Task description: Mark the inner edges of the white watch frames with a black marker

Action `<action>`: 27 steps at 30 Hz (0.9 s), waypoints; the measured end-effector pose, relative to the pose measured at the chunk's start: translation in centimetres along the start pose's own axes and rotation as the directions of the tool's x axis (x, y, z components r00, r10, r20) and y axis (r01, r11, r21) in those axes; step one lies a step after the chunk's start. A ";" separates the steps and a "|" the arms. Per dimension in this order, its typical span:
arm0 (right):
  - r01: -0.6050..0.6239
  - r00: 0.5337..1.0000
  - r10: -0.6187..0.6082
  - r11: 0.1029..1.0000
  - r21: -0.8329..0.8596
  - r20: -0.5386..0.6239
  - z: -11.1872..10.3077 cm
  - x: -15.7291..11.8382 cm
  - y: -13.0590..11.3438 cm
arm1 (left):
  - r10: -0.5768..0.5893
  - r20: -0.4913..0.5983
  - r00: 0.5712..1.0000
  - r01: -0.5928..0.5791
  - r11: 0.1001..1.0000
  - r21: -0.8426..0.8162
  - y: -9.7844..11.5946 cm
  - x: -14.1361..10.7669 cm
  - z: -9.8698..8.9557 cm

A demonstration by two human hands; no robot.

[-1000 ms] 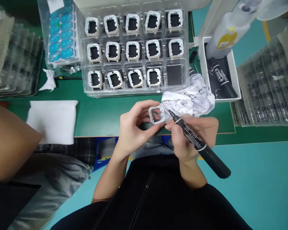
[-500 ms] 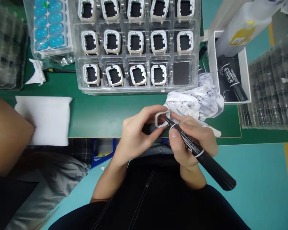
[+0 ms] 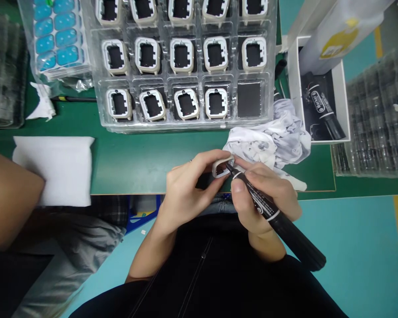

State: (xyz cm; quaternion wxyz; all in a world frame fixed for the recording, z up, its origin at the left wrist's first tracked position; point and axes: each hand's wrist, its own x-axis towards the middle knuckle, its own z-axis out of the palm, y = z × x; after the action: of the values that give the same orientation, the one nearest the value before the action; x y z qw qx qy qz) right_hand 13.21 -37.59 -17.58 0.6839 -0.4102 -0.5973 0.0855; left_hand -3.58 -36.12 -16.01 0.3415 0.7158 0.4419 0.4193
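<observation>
Bare green mat (image 3: 135,159) left of the hands; crumpled cloth (image 3: 268,141) crowds their right.

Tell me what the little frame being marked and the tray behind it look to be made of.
The frame: probably molded plastic, matte off-white, with an even, dull surface. The tray: clear thin plastic, likely thermoformed; it is glossy with glare, and its formed pockets show through.

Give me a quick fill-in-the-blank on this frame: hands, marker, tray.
1. The left hand pinches a small white frame, and the right hand holds a black ____ whose tip meets it.
2. In the clear tray, the front row's rightmost pocket holds ____ frame.
3. The crumpled white cloth lies between the hands and the white ____ of spare markers.

Missing words: marker; no; box
</observation>
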 end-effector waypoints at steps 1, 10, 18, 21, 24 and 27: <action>0.016 1.000 -0.016 1.000 -0.007 -0.009 0.0 0.0 0.0 | 0.008 -0.003 1.000 -0.008 1.000 0.007 0.0 0.0 0.0; -0.095 0.995 0.095 0.995 0.028 0.001 -0.1 -0.2 -0.2 | 0.018 -0.005 1.000 -0.018 0.999 0.027 -0.1 -0.2 0.1; 0.021 1.000 -0.021 0.998 -0.051 0.007 0.0 0.5 -0.3 | 0.085 -0.016 0.996 -0.083 0.994 0.075 -0.1 0.0 0.0; 0.043 0.998 -0.041 0.998 -0.047 0.040 -0.1 0.8 -0.3 | 0.106 -0.014 0.994 -0.104 0.990 0.092 -0.1 0.0 0.0; 0.074 0.996 -0.070 0.995 -0.068 0.058 -0.2 0.9 -0.2 | 0.113 -0.010 0.994 -0.111 0.989 0.094 -0.2 0.0 0.0; 0.092 0.994 -0.086 0.993 -0.078 0.072 -0.3 0.8 -0.2 | 0.102 -0.009 0.995 -0.101 0.990 0.095 -0.2 -0.1 -0.1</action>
State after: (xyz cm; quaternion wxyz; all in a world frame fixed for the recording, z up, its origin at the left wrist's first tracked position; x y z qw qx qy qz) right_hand 13.64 -37.34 -16.83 0.6489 -0.4074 -0.6411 0.0444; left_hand -3.74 -36.09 -16.14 0.2823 0.7497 0.4267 0.4198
